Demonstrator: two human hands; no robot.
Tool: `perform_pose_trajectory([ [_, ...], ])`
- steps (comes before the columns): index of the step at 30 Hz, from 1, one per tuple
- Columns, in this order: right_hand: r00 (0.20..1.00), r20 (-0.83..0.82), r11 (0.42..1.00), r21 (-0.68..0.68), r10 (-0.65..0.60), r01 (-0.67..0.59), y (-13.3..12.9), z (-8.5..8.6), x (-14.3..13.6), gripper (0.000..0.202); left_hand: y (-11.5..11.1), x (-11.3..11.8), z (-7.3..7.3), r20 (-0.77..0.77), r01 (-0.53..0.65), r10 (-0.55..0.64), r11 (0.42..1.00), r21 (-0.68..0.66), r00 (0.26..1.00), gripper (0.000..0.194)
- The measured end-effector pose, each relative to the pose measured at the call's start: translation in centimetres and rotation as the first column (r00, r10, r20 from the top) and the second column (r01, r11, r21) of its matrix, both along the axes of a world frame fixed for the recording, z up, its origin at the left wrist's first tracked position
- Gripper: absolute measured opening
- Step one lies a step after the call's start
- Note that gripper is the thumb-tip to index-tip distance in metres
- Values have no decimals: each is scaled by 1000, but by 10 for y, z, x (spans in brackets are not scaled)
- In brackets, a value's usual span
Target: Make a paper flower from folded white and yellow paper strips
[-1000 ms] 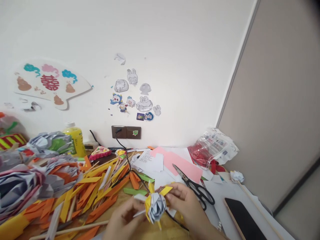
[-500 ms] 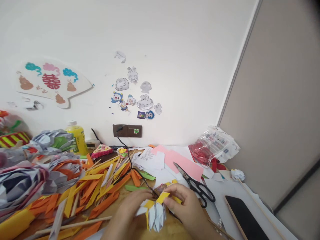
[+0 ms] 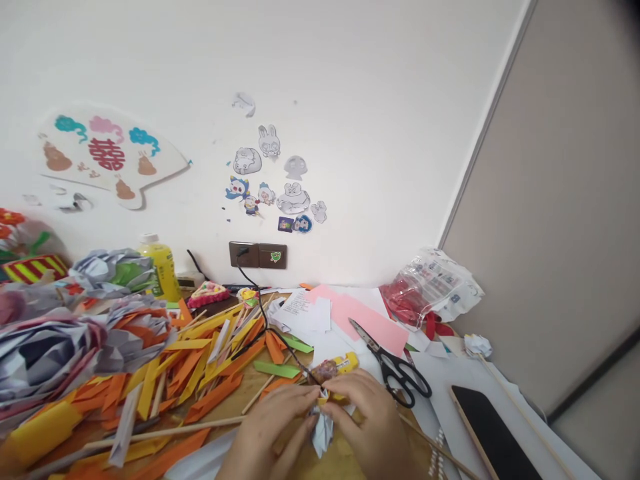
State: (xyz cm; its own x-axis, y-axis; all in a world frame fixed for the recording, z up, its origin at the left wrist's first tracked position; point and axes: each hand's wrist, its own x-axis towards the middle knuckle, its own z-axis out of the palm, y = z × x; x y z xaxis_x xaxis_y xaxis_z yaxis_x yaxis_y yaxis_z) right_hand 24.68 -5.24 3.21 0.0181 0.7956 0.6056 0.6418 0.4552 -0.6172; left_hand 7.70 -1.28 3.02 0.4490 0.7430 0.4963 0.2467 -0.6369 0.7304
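My left hand [image 3: 275, 427] and my right hand [image 3: 369, 419] meet low in the middle of the view. Pinched between their fingertips is a folded paper flower [image 3: 323, 435], with white pointed petals hanging down and yellow paper at the top. Fingers cover part of it. Just beyond the hands lies a yellow hot glue gun [image 3: 346, 363], with a black cord [image 3: 261, 313] running near it from the wall socket. Black-handled scissors [image 3: 387, 363] rest on paper beyond my right hand. A thin wooden stick [image 3: 440, 450] passes beside that hand.
Folded orange and yellow paper strips [image 3: 200, 373] and wooden sticks cover the left side, beside crumpled paper flowers [image 3: 47, 360]. A yellow bottle [image 3: 164, 270] stands behind. Pink paper [image 3: 385, 327], a phone [image 3: 493, 433] and a clear plastic bag [image 3: 435, 287] are on the right.
My hands have drawn closer together around the paper flower, covering more of its yellow part. The glue gun behind them shows more. The whole view has shifted slightly.
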Motion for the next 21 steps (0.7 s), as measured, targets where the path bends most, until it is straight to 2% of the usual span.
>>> perform_pose_trajectory([
  [3,999,24,998,65,-27,26,-2,2,1,10,-4,0,3,41,-6,5,1000,10,999,23],
  [5,999,28,998,49,-29,28,-5,6,0,9,-7,1,9,44,2,-1,1000,-24,999,19],
  [7,999,18,998,-37,-41,41,-7,12,-1,7,-8,3,16,19,12,-10,994,-106,1000,13],
  [9,998,-14,976,-206,-68,63,-8,18,-2,5,-7,4,20,3,45,-45,966,-256,999,12],
  [11,992,-99,908,-418,-75,27,-7,20,-4,5,-1,6,17,50,137,-128,882,-451,990,21],
  [13,967,-250,824,-558,-52,-100,-3,16,-6,9,6,8,8,168,284,-230,731,-620,959,36],
  [14,944,-327,796,-580,-35,-171,-1,11,-7,11,10,8,2,209,332,-261,661,-672,942,40],
  [16,904,-427,768,-580,-1,-273,4,0,-7,14,17,8,-11,273,393,-288,562,-728,918,45],
  [18,880,-473,744,-575,36,-339,7,-12,-6,16,20,7,-22,280,397,-293,507,-765,914,46],
  [21,858,-507,699,-584,84,-414,9,-21,-2,19,21,5,-31,279,380,-271,467,-799,921,45],
])
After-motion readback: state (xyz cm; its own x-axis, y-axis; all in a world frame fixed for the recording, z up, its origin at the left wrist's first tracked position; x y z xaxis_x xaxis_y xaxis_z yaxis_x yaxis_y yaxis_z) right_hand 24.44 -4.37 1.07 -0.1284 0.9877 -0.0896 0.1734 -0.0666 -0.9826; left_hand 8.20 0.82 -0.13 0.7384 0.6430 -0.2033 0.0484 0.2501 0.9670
